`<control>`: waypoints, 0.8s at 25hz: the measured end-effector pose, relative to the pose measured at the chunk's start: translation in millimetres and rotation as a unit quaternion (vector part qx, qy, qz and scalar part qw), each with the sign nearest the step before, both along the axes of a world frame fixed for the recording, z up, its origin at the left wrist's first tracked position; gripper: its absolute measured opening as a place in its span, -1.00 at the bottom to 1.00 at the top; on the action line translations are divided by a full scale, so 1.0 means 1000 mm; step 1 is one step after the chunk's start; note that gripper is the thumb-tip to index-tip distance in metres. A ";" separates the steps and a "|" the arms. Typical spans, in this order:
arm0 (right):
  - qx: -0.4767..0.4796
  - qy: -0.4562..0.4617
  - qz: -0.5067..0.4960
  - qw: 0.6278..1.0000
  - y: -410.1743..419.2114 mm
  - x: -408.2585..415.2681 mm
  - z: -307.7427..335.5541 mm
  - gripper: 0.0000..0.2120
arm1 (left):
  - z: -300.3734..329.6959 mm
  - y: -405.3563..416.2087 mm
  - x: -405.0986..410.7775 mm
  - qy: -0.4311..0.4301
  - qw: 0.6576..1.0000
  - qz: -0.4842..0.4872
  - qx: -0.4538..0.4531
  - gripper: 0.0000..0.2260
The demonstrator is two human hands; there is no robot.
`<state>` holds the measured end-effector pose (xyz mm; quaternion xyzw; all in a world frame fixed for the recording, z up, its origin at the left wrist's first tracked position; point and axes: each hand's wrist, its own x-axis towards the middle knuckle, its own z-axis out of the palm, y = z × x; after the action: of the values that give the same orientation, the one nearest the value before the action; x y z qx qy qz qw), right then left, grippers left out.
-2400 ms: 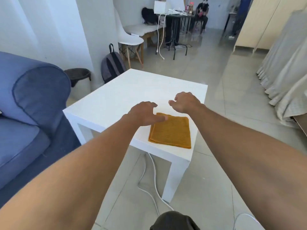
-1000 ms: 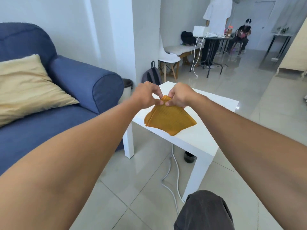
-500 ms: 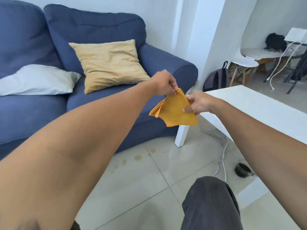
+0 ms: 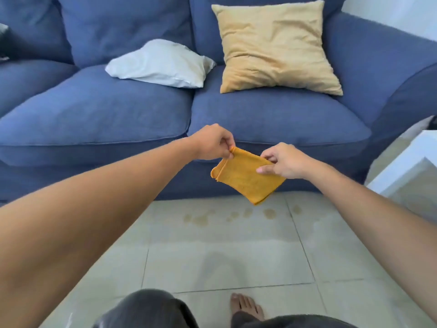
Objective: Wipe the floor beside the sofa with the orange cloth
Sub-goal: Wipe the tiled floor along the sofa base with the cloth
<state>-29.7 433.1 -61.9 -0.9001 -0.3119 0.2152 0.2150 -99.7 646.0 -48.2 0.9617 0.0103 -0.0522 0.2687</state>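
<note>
since half a second ago the view has swung left and down, so the blue sofa point(image 4: 212, 110) now fills the top of the picture square-on, and the white table point(image 4: 406, 162) has slid off to the right edge. both hands have come lower with the orange cloth point(image 4: 246, 178), which now hangs in the air in front of the sofa's base, above the floor point(image 4: 224, 256) and not touching it.

left hand point(image 4: 210, 143) pinches the cloth's upper corner between thumb and fingers. right hand point(image 4: 283, 163) is closed on the cloth's upper right edge, thumb on top. the cloth is folded and tilts down toward its lower corner.

just below it, near the sofa's foot, a row of yellowish stains point(image 4: 236, 215) marks the pale tiles. on the seat lie a white pillow point(image 4: 160, 63), flat, and a tan cushion point(image 4: 276, 46) leaning against the backrest, just beside each other.

a bare foot point(image 4: 246, 306) and a dark-clad knee point(image 4: 146, 308) show at the bottom. no writing or label can be read anywhere.
</note>
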 end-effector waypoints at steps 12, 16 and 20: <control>-0.001 0.034 0.096 0.995 0.146 0.031 -0.251 -0.93 | -0.265 0.137 -0.028 0.053 0.979 0.113 -0.158 -0.89; 0.032 -0.073 0.091 0.993 0.173 0.033 -0.281 -0.96 | -0.298 0.158 -0.035 -0.014 0.977 0.135 -0.162 -0.87; -0.061 -0.105 0.185 0.975 0.165 0.004 -0.329 -0.80 | -0.343 0.169 -0.059 0.076 0.985 0.096 -0.119 -0.61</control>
<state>-25.4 598.1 -391.1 -0.8558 -0.4801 0.1741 0.0818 -158.6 814.8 -390.7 0.9107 0.1168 -0.0995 0.3835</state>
